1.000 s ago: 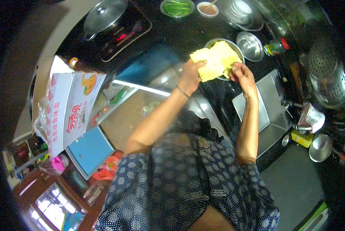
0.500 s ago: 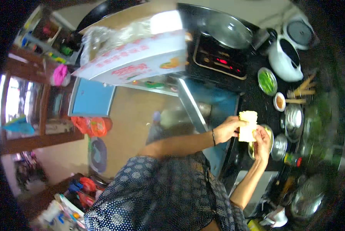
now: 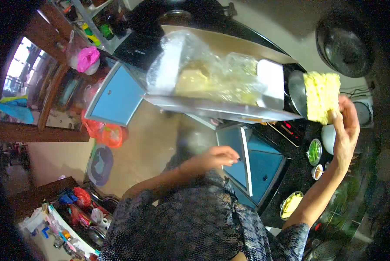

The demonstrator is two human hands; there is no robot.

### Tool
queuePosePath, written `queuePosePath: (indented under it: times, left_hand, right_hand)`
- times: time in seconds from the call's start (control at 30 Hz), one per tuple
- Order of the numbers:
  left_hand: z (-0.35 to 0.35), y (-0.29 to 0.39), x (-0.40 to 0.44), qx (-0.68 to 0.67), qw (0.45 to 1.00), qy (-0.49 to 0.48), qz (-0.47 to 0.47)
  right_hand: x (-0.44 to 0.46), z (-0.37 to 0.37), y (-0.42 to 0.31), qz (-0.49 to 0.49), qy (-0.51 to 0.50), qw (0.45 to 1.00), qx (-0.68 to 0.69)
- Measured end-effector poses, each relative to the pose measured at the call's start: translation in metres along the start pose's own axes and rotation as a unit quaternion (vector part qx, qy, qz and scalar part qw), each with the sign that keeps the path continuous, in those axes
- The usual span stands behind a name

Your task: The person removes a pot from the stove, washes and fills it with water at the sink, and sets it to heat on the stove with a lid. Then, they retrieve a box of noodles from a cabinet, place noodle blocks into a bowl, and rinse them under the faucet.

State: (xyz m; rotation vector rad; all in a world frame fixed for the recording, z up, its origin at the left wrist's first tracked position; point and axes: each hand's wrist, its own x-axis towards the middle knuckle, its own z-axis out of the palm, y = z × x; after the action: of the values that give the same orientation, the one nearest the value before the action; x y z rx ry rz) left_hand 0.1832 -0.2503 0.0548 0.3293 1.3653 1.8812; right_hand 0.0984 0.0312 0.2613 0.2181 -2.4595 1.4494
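Pinched in my right hand [image 3: 346,124] is a yellow block of dried noodles [image 3: 322,96], held up by its lower right edge, beside the right end of an open cardboard box [image 3: 229,112]. In the box lies clear plastic packaging [image 3: 243,71] with yellowish contents. My left hand [image 3: 221,157] hangs over the floor near an opened blue cabinet door [image 3: 236,161]; it holds nothing and its fingers are loosely extended. A bowl [image 3: 283,214] with yellow noodle pieces [image 3: 293,203] stands on the dark counter near my right forearm.
An induction cooker [image 3: 286,132] with red lights is behind the box, partly hidden. Beyond it are a bowl of green vegetables [image 3: 314,152], a small sauce bowl [image 3: 317,172] and a white appliance [image 3: 329,138]. Another blue door [image 3: 115,93] juts out at left.
The view has swung left toward the box. My left hand has let go of the noodles and moved away, while my right hand has lifted a noodle block to the box's right end.
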Motion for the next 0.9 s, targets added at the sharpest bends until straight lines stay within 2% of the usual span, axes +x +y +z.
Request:
queuePosePath:
  times: [0.03, 0.2, 0.23, 0.37, 0.43, 0.5, 0.57, 0.63, 0.77, 0.83, 0.87, 0.9]
  left_hand:
    - [-0.016, 0.010, -0.013, 0.037, 0.999, 0.015, -0.019]
    - [-0.081, -0.011, -0.047, 0.039, 0.997, 0.062, -0.004]
    - [-0.091, -0.016, -0.052, 0.056, 0.996, 0.070, 0.005]
    - [-0.113, -0.008, -0.070, 0.053, 0.996, 0.066, 0.004]
    - [-0.120, -0.013, -0.075, 0.044, 0.996, 0.068, 0.032]
    - [-0.124, -0.008, -0.080, 0.019, 0.997, 0.066, 0.021]
    - [-0.129, -0.004, -0.082, 0.000, 0.998, 0.063, 0.012]
    - [-0.131, -0.003, -0.083, 0.004, 0.998, 0.065, 0.004]
    - [-0.138, 0.000, -0.080, -0.013, 0.997, 0.071, -0.020]
    - [-0.142, 0.000, -0.078, 0.007, 0.997, 0.073, -0.018]
    - [-0.143, -0.001, -0.078, 0.006, 0.997, 0.071, -0.020]
    - [-0.145, -0.001, -0.077, 0.002, 0.997, 0.072, -0.007]
  right_hand:
    - [0.017, 0.022, -0.011, -0.007, -0.026, 1.000, -0.002]
    - [0.079, 0.120, -0.039, -0.084, -0.174, 0.977, -0.095]
    - [0.085, 0.135, -0.042, -0.121, -0.196, 0.966, -0.120]
    - [0.101, 0.180, -0.044, -0.164, -0.274, 0.924, -0.211]
    - [0.106, 0.196, -0.038, -0.190, -0.343, 0.881, -0.265]
    - [0.106, 0.212, -0.035, -0.161, -0.362, 0.879, -0.268]
    - [0.109, 0.226, -0.026, -0.132, -0.412, 0.847, -0.308]
    - [0.106, 0.240, -0.019, -0.138, -0.418, 0.841, -0.315]
    - [0.111, 0.265, 0.008, -0.055, -0.472, 0.830, -0.293]
    - [0.110, 0.273, 0.031, 0.023, -0.508, 0.833, -0.219]
    - [0.111, 0.276, 0.039, -0.042, -0.516, 0.823, -0.232]
    - [0.111, 0.275, 0.042, -0.039, -0.515, 0.824, -0.232]
